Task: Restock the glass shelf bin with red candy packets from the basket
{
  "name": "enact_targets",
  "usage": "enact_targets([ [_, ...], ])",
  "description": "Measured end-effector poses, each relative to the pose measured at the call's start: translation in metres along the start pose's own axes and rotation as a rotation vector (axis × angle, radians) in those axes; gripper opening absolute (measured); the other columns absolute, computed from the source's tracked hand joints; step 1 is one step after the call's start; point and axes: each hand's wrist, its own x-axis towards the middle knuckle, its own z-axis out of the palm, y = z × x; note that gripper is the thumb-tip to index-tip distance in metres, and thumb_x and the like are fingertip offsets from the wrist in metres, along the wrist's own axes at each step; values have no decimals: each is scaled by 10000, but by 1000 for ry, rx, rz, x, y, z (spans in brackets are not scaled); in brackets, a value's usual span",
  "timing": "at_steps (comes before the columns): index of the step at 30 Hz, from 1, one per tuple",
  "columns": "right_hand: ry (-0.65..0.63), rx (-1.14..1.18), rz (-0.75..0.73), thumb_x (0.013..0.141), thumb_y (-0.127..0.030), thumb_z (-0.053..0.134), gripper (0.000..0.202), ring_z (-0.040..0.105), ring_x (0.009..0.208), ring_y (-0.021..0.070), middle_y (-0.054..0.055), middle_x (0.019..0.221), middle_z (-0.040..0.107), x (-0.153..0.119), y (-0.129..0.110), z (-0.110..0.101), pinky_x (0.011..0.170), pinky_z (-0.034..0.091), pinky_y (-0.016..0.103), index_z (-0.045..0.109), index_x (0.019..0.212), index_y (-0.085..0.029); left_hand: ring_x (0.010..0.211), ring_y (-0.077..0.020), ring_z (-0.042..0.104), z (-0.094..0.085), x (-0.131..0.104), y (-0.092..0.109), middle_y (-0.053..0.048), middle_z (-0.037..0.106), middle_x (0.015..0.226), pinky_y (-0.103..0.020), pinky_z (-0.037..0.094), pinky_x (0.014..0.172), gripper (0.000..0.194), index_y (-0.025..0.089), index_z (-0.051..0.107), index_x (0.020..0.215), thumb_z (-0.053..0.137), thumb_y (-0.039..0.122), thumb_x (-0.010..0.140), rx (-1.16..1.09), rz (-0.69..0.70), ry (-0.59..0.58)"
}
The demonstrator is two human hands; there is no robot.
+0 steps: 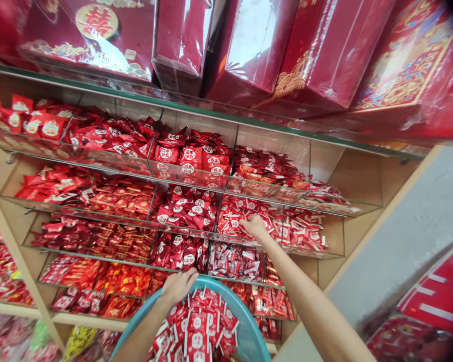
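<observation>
My left hand (178, 287) is closed on the far rim of a blue plastic basket (130, 329). Inside the basket lies a heap of small red-and-white packets (198, 332). Up and to the right, my right hand (254, 227) reaches into a clear shelf compartment filled with similar red-and-white packets (266, 208). Its fingers are pinched together at a small red packet (233, 224) near the compartment's front edge; the fingertips are partly hidden.
Tiered clear shelves (189, 230) with dividers hold many red and gold packets. Above, large dark red boxes (249, 45) stand on a glass shelf (219, 108). A grey wall (396, 216) rises at right, beside red packages (438, 291). A wooden post (20, 266) stands at left.
</observation>
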Motion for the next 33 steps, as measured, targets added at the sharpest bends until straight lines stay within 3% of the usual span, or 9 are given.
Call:
enact_targets([
  [6, 11, 30, 2, 701, -428, 503, 378, 605, 768, 185, 82, 862, 660, -3, -11, -1, 591, 403, 248, 571, 933, -138, 896, -239, 634, -1, 0, 1, -29, 691, 940, -345, 447, 759, 540, 338, 493, 1151, 92, 559, 864, 15, 2, -1],
  [9, -23, 8, -26, 701, -397, 523, 384, 612, 823, 193, 99, 918, 660, -5, -17, 5, 659, 427, 256, 556, 976, -131, 899, -232, 633, -2, -1, 2, -35, 691, 945, -331, 444, 757, 538, 326, 494, 1155, 102, 553, 866, 18, -4, -4],
  [16, -42, -133, -72, 729, -398, 529, 509, 559, 1010, 306, 220, 1048, 610, -8, -29, 16, 813, 416, 373, 453, 1110, -69, 909, -249, 630, -3, -2, 3, -47, 688, 953, -355, 444, 767, 541, 319, 498, 1154, 93, 540, 871, 15, 8, -4],
  [33, -89, -227, 21, 720, -421, 536, 463, 573, 1017, 282, 161, 1101, 595, -1, -33, 13, 770, 458, 358, 471, 1096, -159, 904, -249, 623, -10, -5, 8, -47, 686, 914, -368, 434, 793, 537, 335, 517, 1129, 110, 549, 853, -37, -43, -27],
])
